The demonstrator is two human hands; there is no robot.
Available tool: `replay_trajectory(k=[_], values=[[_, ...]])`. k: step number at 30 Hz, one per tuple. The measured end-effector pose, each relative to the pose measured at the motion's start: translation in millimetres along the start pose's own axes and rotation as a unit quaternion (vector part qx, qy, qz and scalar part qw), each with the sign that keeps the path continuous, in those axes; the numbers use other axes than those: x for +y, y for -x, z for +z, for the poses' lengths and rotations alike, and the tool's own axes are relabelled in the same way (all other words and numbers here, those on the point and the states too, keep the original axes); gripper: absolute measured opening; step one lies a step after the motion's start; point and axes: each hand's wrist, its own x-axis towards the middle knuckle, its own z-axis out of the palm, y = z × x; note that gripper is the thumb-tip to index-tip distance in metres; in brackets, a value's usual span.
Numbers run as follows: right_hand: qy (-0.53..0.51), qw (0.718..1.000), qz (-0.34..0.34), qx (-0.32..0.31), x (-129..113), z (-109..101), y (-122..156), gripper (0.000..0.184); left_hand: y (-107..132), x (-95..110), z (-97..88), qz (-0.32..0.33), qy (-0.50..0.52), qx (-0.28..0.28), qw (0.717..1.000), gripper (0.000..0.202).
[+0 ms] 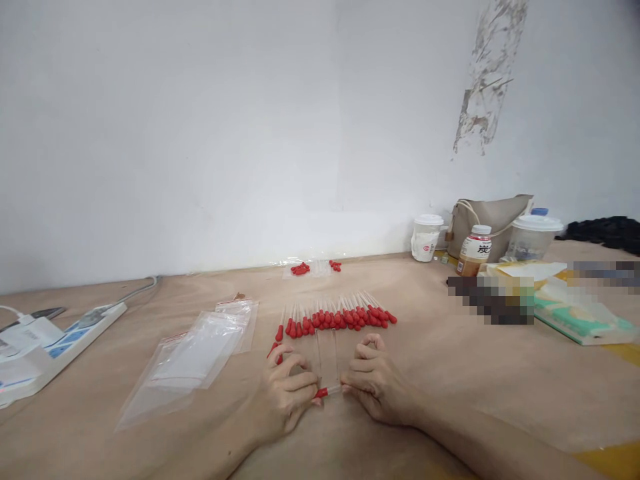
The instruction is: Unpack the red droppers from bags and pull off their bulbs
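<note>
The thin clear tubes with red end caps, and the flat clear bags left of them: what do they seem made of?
Thin clear tubes: glass or hard plastic, see-through; I cannot tell which. Red end caps: probably matte rubber. Flat clear bags: thin glossy plastic film, wrinkled, with red-lined zip tops.

Plain white wall (200,133) w/ scraped, peeling patch (487,80) upper right. Tan table (500,393) runs back to wall, yellow strip (610,460) at btm right corner. Light soft, even.
</note>
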Motion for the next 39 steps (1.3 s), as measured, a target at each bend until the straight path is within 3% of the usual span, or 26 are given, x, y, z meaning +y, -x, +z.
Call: replay_trajectory(k=[5, 7, 9, 11, 13, 18, 21, 30, 35, 39], values=[[-0.018, 1.0, 0.018, 0.01, 5.0, -6.0, 2.3, 0.027, 4.7, -7.8, -8.2, 0.016, -0.015, 0.015, 1.0, 0.017], [-0.015, 0.998, 0.059, 0.015, 15.3, -12.0, 5.6, 0.028, 11.1, -21.1, -15.0, -0.018, -0.013, 0.02, 1.0, 0.017], [-0.01, 0.991, 0.133, 0.033, 27.0, -17.3, 8.0, 0.028, 18.0, -38.3, -23.1, -0.127, -0.011, 0.013, 0.992, 0.018], [-0.022, 0.977, 0.201, 0.069, 35.3, -19.1, 7.8, 0.026, 23.0, -54.8, -30.5, -0.265, -0.006, 0.02, 0.964, 0.022], [-0.049, 0.966, 0.232, 0.098, 37.3, -16.7, 5.4, 0.021, 26.0, -66.9, -35.6, -0.358, -0.004, 0.013, 0.934, 0.028], [-0.047, 0.972, 0.22, 0.07, 26.5, -4.2, -0.3, 0.013, 32.5, -76.9, -36.2, -0.467, 0.036, -0.088, 0.879, 0.031], [-0.009, 0.975, 0.215, 0.061, 23.5, 3.1, -1.3, 0.012, 37.3, -77.4, -31.3, -0.523, 0.109, -0.093, 0.84, 0.042], [0.04, 0.981, 0.187, 0.035, 23.0, 18.5, -6.4, 0.014, 31.9, -71.1, -26.7, -0.558, 0.281, -0.109, 0.773, 0.051], [0.023, 0.983, 0.183, -0.003, 16.2, 12.6, -7.7, 0.015, 30.2, -71.0, -30.4, -0.536, 0.238, -0.109, 0.802, 0.046], [0.011, 0.983, 0.18, -0.034, 12.1, 9.8, -9.0, 0.024, 34.7, -76.9, -27.6, -0.525, 0.155, -0.075, 0.833, 0.045]])
